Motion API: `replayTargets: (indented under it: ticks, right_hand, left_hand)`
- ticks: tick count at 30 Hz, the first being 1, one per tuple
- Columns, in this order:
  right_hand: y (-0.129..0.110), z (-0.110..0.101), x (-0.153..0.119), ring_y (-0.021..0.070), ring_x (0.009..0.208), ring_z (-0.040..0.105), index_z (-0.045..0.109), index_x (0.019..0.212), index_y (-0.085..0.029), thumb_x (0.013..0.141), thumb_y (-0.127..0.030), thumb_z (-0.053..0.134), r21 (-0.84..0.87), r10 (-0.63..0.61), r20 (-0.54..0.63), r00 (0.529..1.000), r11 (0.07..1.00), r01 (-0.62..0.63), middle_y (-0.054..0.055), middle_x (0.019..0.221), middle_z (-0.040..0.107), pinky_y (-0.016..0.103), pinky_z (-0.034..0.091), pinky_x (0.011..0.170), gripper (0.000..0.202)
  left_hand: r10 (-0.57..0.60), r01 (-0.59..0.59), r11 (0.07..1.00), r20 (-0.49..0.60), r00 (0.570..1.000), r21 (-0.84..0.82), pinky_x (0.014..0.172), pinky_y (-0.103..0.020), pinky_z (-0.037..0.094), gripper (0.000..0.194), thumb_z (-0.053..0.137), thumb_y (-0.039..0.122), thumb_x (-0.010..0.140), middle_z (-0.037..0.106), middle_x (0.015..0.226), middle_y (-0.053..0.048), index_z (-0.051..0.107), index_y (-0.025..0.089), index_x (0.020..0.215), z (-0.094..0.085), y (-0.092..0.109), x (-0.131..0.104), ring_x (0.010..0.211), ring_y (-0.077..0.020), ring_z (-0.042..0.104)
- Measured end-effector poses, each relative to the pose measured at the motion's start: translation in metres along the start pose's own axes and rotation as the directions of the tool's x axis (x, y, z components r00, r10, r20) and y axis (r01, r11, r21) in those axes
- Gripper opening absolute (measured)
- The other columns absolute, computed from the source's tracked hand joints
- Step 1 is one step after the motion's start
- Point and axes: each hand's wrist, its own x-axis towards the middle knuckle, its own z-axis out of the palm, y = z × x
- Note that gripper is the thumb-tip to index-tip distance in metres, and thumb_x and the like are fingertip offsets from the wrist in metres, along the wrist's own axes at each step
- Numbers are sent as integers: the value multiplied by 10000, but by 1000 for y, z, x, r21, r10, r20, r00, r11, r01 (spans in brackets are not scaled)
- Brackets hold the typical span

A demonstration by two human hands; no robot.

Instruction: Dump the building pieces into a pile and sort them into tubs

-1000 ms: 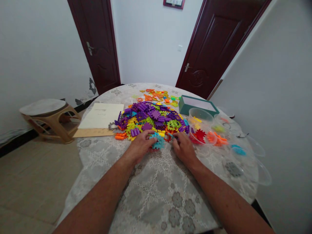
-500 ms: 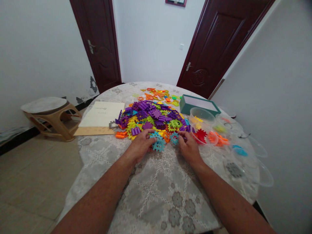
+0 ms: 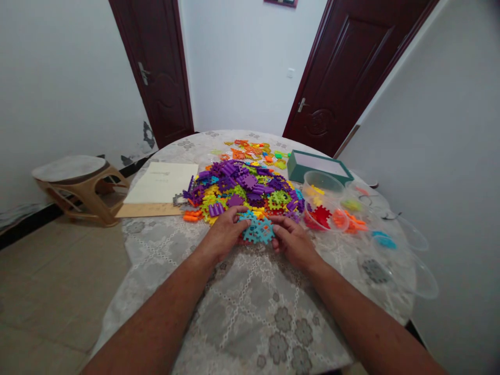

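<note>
My left hand (image 3: 225, 232) is closed on light-blue toothed building pieces (image 3: 252, 229), thumb in front and fingers behind. From the other side my right hand (image 3: 292, 237) pinches a smaller light-blue building piece (image 3: 267, 230). The two lots meet edge to edge or overlap; whether they are locked together I cannot tell. Just behind both hands rises a heap of interlocking plastic pieces (image 3: 249, 181), mostly purple, with yellow, lime and orange among them. Some pieces near the hands are partly hidden by the fingers.
Right of the heap stand a clear plastic tub (image 3: 324, 182) and a green box (image 3: 318, 166). Farther right are clear containers with blue pieces (image 3: 385, 239) and grey pieces (image 3: 375, 272). A cream paper folder (image 3: 162, 182) lies at the left. Orange pieces (image 3: 246, 151) are scattered behind the heap.
My right hand has moved left, bringing its light-blue piece up against the ones in my left hand. My left hand has stayed nearly in place.
</note>
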Motion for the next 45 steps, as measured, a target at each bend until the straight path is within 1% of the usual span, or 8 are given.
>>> replayTargets:
  ticks: [6,11,17,21,27,33,40,45]
  right_hand:
    - [9,14,-4,107,521,599,642,1206,-208,809,-413,802,3,72,106,992,997,-73,-32,795,656,243,525,460,476]
    - [7,16,-2,96,513,582,609,1189,-197,805,-388,779,41,64,20,998,997,-65,-39,793,635,223,504,439,461]
    - [4,12,5,112,590,620,589,1239,-243,772,-428,822,6,39,59,998,999,-39,-10,965,672,259,534,507,555]
    - [1,9,6,120,571,579,605,1116,-238,811,-456,801,-113,28,118,993,993,-15,-38,789,639,254,497,521,423]
    - [-2,8,0,128,709,564,604,1101,-254,823,-381,802,-348,-171,22,985,922,168,-29,886,634,247,456,610,364]
    - [-28,-5,-13,154,812,612,639,1209,-266,881,-303,703,-488,-261,43,964,837,248,-10,983,680,278,484,718,336]
    - [-88,-75,-47,141,723,587,668,1168,-233,901,-381,648,-552,-407,-213,888,800,234,2,927,661,262,487,638,306]
    - [-127,-184,-64,126,590,548,676,1177,-193,869,-460,637,-688,-518,-512,685,725,33,1,836,669,257,469,560,409]
  left_hand:
    - [59,-59,985,4,998,162,626,-278,544,544,703,346,856,750,1033,-82,596,185,1365,2,-1,-2,780,-186,692]
    - [152,-179,965,144,978,191,855,-328,568,686,762,258,752,758,1180,-89,597,191,1415,-1,0,0,1014,-229,717]
    - [168,-203,914,128,977,351,992,-409,567,741,790,403,763,736,1316,-87,589,229,1454,-4,3,5,1159,-299,713]
    - [197,-248,858,159,968,450,1039,-450,563,770,811,509,758,709,1377,-97,599,247,1450,-6,0,13,1217,-333,691]
    - [104,-186,878,204,973,442,793,-411,666,837,780,600,789,739,1281,-105,517,267,1511,0,-8,13,1053,-319,753]
    - [76,-195,907,309,948,375,834,-425,678,778,804,551,796,755,1247,-65,545,333,1497,4,-9,7,1111,-333,743]
    - [96,-185,907,242,966,379,810,-435,676,719,723,656,834,773,1187,-112,586,249,1411,2,-3,8,1055,-322,763]
    - [104,-172,900,185,977,401,794,-410,672,741,726,703,795,781,1171,-133,621,208,1336,0,-1,13,1010,-308,775]
